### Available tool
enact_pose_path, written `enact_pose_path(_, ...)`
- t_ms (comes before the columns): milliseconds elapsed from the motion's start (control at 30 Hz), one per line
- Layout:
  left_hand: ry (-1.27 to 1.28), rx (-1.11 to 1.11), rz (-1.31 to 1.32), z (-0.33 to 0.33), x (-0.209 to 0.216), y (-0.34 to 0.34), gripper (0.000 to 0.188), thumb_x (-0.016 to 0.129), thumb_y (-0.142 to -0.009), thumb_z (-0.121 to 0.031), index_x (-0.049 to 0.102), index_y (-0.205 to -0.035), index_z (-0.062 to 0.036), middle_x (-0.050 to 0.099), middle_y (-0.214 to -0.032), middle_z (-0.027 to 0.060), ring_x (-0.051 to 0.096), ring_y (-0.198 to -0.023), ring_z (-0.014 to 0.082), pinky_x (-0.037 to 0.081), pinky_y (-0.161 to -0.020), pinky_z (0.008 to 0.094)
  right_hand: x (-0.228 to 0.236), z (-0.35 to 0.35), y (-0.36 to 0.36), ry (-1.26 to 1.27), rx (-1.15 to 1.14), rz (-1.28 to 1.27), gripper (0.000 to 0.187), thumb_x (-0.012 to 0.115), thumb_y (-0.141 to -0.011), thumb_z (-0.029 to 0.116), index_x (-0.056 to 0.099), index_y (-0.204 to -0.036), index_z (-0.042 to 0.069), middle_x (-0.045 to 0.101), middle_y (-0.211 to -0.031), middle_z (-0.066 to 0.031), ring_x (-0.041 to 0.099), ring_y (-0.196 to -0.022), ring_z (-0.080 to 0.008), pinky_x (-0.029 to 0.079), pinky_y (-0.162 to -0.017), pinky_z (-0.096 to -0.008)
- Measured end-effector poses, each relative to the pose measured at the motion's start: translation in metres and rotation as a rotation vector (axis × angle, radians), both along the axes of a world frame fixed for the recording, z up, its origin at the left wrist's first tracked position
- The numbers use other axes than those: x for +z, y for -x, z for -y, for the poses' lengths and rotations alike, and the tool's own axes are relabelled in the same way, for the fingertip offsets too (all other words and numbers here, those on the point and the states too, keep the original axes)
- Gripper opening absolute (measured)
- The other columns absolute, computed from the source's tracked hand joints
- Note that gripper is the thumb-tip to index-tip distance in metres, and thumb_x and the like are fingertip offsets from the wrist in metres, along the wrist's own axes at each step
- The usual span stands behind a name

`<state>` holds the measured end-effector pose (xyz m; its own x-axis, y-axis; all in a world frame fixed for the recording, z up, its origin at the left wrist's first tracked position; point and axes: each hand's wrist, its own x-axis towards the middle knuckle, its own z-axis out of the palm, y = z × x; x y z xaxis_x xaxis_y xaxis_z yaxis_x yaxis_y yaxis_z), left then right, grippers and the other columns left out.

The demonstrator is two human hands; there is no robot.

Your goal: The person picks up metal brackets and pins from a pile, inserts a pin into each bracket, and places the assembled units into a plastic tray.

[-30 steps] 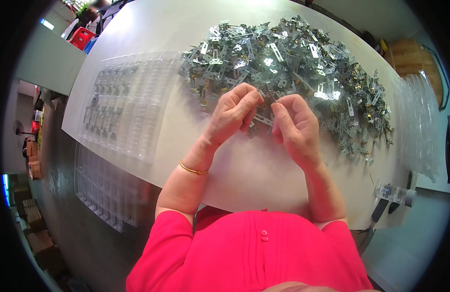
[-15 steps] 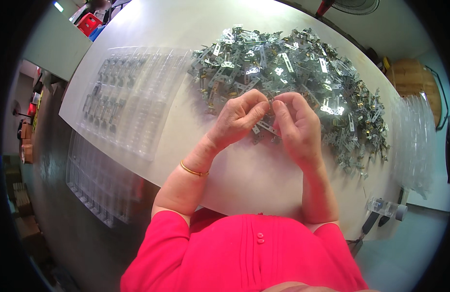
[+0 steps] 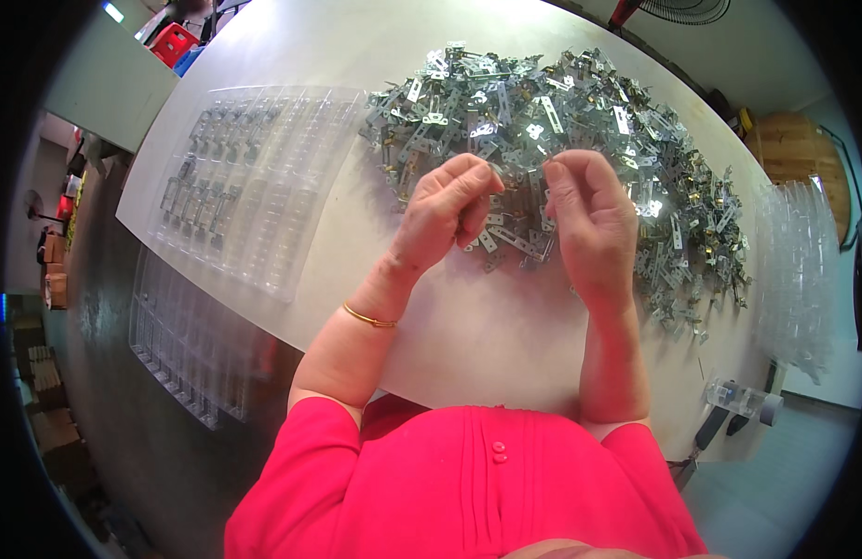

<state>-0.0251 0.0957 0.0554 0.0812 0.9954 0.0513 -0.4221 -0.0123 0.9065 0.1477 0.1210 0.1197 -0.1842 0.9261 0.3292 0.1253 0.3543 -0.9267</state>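
Observation:
My left hand is closed in a pinch over the near edge of a big heap of small metal brackets. Whatever sits between its thumb and forefinger is too small to make out. A short distance to the right, my right hand also pinches, thumb against forefinger, with its fingertips hiding anything held. The two hands are apart, and several loose brackets lie on the table between and below them. On the left rests a clear plastic tray with rows of slots, some holding metal parts.
A white table carries everything. Below its left edge is another clear tray. Stacked clear trays stand at the right edge. Near the right front corner lie a clear cylinder and a black-handled tool. A fan is at the back.
My hands, which met at the fingertips, have drawn apart. The left has shifted slightly left, and the right has moved right and a little up. The tray and heap look the same.

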Motion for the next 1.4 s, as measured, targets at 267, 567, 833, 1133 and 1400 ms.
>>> enact_pose_path(267,0.059,-0.025,0.262,0.0,0.0,0.004,0.03,0.046,-0.109,-0.028,0.06,-0.098,-0.0036,0.04,-0.058,-0.0006,0.038,-0.044,0.009,0.031,-0.04,0.0235,-0.003,0.008,-0.003,0.164,0.081,0.204,0.01,0.064,-0.099,0.012,0.065,-0.096,0.003,0.057,-0.066,0.0,0.048,-0.059,-0.0039,0.041,-0.053,-0.0253)
enact_pose_path(567,-0.005,0.024,0.11,0.001,0.001,-0.002,0.029,0.045,-0.109,-0.027,0.059,-0.103,-0.003,0.04,-0.055,-0.001,0.034,-0.042,0.0082,0.029,-0.04,0.0233,-0.004,0.006,-0.01,0.096,0.074,0.285,0.01,0.064,-0.098,0.013,0.062,-0.096,0.003,0.06,-0.065,-0.01,0.055,-0.054,-0.0154,0.044,-0.054,-0.0329)
enact_pose_path(833,-0.133,0.074,-0.033,0.002,-0.004,0.003,0.026,0.049,-0.109,-0.027,0.06,-0.103,-0.0035,0.043,-0.056,-0.0026,0.034,-0.043,0.0059,0.028,-0.041,0.0223,-0.002,0.008,-0.009,0.087,0.09,0.269,0.009,0.063,-0.099,0.011,0.061,-0.098,0.002,0.063,-0.067,-0.0125,0.059,-0.056,-0.0196,0.047,-0.055,-0.0341)
enact_pose_path(1133,-0.11,-0.029,-0.09,0.005,-0.001,0.001,0.023,0.056,-0.106,-0.027,0.062,-0.1,-0.0057,0.049,-0.062,-0.0067,0.039,-0.05,0.002,0.029,-0.045,0.0194,0.011,-0.002,-0.024,0.466,0.313,0.132,0.018,0.053,-0.105,0.013,0.061,-0.115,0.0,0.068,-0.084,-0.0052,0.063,-0.072,-0.0107,0.053,-0.066,-0.0278)
enact_pose_path(1400,-0.112,-0.108,-0.144,0.01,0.002,0.001,0.027,0.056,-0.105,-0.03,0.061,-0.102,-0.0035,0.051,-0.064,-0.0036,0.041,-0.05,0.0037,0.029,-0.045,0.0201,0.013,-0.011,-0.034,0.611,0.49,-0.023,0.018,0.055,-0.105,0.017,0.065,-0.108,0.001,0.066,-0.088,-0.0029,0.059,-0.077,-0.0091,0.051,-0.071,-0.0258)
